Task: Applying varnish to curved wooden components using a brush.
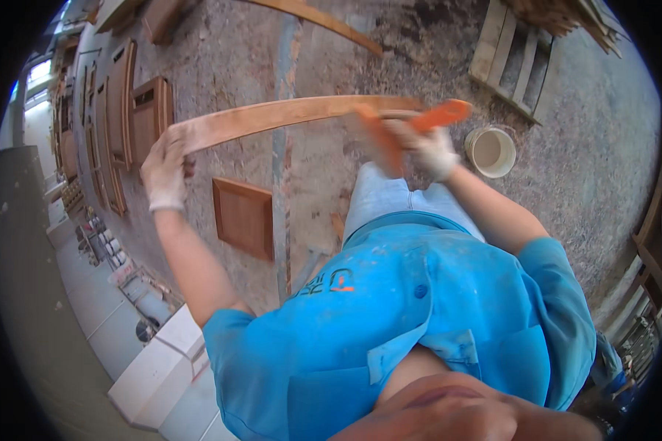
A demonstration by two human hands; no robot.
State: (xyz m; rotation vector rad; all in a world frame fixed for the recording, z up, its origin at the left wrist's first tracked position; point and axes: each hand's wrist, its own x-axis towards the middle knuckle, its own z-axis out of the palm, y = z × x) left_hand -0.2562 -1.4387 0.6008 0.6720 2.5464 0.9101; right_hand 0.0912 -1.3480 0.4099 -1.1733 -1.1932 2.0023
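A long, flat wooden strip [272,120] spans the space in front of me, bowed by the lens. My left hand [166,165], in a pale glove, grips the strip's left end with its fingers wrapped round it. Over the right end of the strip is my right hand [426,147], also gloved and closed round an orange-handled tool [449,112]. The tool's wide orange head is smeared by motion, so its exact kind is unclear. Part of the strip's right end is hidden behind this tool and hand.
A wooden panel [243,219] lies below the strip, left of my legs. More framed panels [151,121] stand at the left. To the right are a white bucket [490,151] and a slatted wooden pallet [513,55]. Another strip [324,22] lies on the stained floor ahead.
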